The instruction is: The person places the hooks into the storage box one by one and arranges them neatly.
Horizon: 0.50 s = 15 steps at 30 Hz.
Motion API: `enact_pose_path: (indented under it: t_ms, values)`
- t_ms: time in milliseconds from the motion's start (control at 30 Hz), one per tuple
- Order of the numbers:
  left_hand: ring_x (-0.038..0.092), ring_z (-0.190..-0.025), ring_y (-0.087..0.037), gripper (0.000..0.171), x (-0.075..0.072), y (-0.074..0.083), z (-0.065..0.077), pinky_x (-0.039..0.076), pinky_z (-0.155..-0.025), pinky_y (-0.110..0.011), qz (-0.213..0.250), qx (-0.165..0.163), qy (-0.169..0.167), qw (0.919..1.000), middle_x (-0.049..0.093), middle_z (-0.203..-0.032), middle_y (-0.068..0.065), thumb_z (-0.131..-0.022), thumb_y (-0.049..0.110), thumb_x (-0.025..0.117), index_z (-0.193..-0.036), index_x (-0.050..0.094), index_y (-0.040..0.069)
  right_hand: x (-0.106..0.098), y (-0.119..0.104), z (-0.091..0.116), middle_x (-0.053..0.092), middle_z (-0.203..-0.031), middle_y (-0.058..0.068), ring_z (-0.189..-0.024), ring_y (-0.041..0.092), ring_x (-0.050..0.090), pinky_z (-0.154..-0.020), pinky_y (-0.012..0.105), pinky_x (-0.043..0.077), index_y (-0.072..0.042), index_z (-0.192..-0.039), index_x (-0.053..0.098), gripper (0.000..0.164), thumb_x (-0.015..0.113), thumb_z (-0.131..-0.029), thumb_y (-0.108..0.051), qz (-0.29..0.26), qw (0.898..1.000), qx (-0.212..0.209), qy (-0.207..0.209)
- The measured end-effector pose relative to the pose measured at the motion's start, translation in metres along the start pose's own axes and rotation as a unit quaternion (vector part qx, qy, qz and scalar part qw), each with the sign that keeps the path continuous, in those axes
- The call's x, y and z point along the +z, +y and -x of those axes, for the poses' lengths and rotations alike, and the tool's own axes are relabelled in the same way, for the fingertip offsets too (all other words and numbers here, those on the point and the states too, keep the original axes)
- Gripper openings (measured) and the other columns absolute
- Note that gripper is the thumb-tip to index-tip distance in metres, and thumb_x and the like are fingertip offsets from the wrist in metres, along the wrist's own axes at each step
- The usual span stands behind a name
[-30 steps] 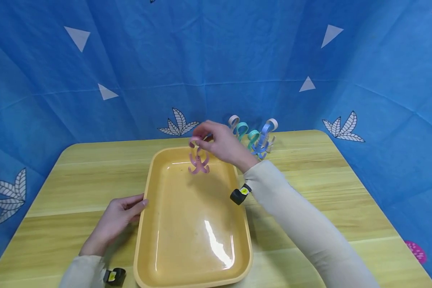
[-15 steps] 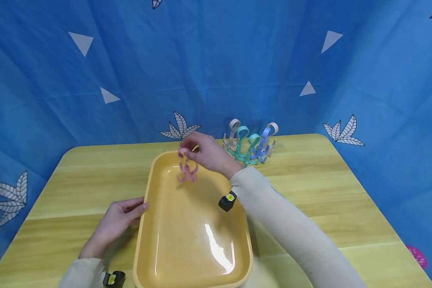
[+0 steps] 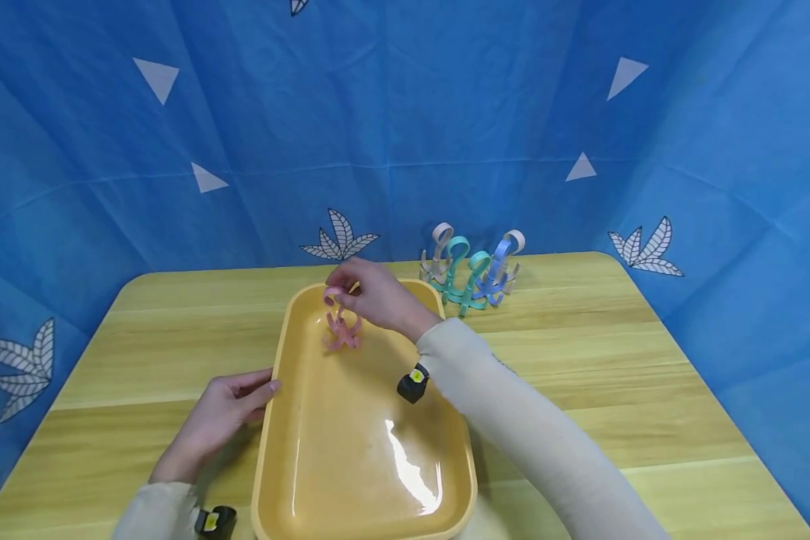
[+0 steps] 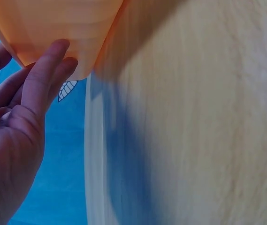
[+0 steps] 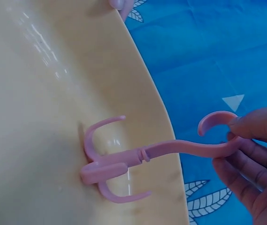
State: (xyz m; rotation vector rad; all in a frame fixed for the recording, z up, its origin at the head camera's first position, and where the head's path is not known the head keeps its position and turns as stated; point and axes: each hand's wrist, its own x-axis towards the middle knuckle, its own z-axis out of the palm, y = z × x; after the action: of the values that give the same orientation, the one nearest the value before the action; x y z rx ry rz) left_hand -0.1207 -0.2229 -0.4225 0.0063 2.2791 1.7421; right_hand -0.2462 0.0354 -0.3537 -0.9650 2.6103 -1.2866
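My right hand (image 3: 373,294) pinches a pink multi-prong hook (image 5: 156,151) by its curved top, thumb on one side and fingers on the other. The hook stands upright, its prongs low at the far left end of a yellow tray (image 3: 351,435). In the right wrist view the prongs are right at the tray's floor. My left hand (image 3: 219,409) holds the tray's left rim, thumb over the edge. From the left wrist view, the fingers of that hand (image 4: 18,112) press against the tray's outer wall.
Behind the tray's right corner stand several similar hooks: a whitish one (image 3: 439,251), green ones (image 3: 469,289) and a blue one (image 3: 495,270). They are on a wooden table (image 3: 601,360) whose far edge meets a blue patterned cloth (image 3: 391,112).
My right hand has carried the pink hook leftward and down toward the tray floor. The other hooks, partly covered by the arm before, show more fully. My left hand stays at the rim.
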Motion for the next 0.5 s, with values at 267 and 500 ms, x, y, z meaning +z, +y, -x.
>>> enact_pose_path:
  t_ms: [267, 500]
  values:
    - [0.059, -0.113, -0.022, 0.057, 0.000, 0.000, -0.001, 0.055, -0.086, -0.031, 0.001, -0.002, 0.000, 1.0000, 0.050, -0.137, -0.027, -0.100, 0.027, 0.062, -0.136, 0.048, -0.013, -0.001, 0.006, 0.001, 0.061, -0.101, -0.001, -0.093, 0.013, 0.059, -0.082, 0.020, 0.050, -0.006, -0.110, 0.067, 0.018, 0.069, -0.094, -0.015, -0.017, 1.000, 0.011, 0.004]
    - [0.060, -0.112, -0.021, 0.057, 0.000, -0.001, -0.001, 0.055, -0.086, -0.031, 0.004, -0.002, -0.001, 1.0000, 0.051, -0.137, -0.027, -0.099, 0.029, 0.062, -0.136, 0.048, -0.013, -0.007, 0.013, 0.010, 0.059, -0.102, 0.000, -0.094, 0.014, 0.058, -0.082, 0.021, 0.051, -0.004, -0.111, 0.068, 0.025, 0.068, -0.096, -0.023, -0.015, 0.999, 0.004, 0.028]
